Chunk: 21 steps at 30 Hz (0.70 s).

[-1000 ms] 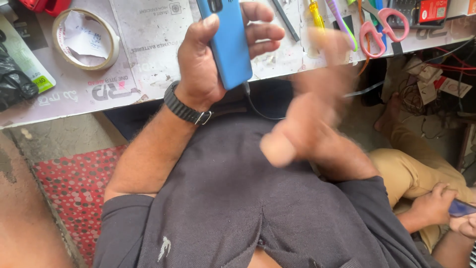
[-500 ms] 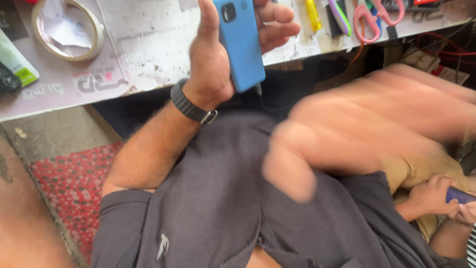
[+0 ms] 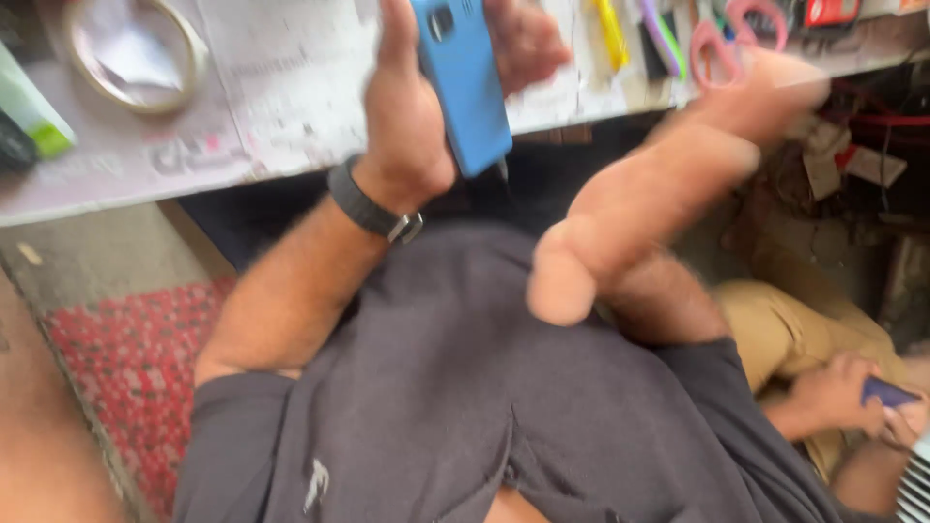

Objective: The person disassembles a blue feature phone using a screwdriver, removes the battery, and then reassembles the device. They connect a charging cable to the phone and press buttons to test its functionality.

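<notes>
Nearest, my right hand (image 3: 668, 184): raised mid-air, blurred; I cannot tell whether its fingers are spread or closed. Beyond it, my left hand (image 3: 426, 116), watch-strapped at the wrist, fingers wrapped around a blue phone (image 3: 463, 82): slim, rectangular, dark camera window near the top, held upright at the surface (image 3: 271, 107) edge. Farther: tape roll (image 3: 131, 53), green-and-white packet (image 3: 34, 116), pink-handled scissors (image 3: 722, 39), red box (image 3: 831, 12).

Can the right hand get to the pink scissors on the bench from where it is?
Probably yes: the blurred right hand is raised beside the pink scissors, nothing between them.
</notes>
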Tool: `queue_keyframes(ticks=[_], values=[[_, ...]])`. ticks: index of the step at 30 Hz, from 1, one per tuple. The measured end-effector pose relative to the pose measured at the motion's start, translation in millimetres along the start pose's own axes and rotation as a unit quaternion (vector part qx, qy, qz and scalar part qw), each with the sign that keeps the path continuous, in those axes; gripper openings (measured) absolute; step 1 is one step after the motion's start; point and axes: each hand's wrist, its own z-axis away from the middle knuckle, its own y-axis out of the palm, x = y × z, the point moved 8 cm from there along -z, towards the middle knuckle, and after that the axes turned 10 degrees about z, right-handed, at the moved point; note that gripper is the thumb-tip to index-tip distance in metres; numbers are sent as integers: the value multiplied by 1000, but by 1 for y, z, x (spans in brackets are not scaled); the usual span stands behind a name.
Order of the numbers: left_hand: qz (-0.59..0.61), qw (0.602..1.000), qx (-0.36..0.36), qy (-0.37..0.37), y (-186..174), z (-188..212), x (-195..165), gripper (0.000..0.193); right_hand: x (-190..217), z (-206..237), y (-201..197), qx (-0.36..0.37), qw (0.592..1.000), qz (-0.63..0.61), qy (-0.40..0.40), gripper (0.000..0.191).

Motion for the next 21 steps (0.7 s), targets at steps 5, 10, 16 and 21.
queue_keyframes(ticks=[5, 10, 16, 21], values=[[-54, 994, -40, 82, -4, 1, -15, 63, 21, -10, -25, -131, 988, -33, -82, 73], [-169, 976, -75, 113, -1, 8, -28, 40, -5, 6, -33, -147, 976, -156, 29, 42], [-181, 982, 7, 47, 9, 2, -23, 47, -34, 7, 6, -5, 846, -464, 261, 37], [-31, 999, 4, 38, -1, -5, -17, 50, -13, 5, -107, -261, 952, -129, 89, 40]])
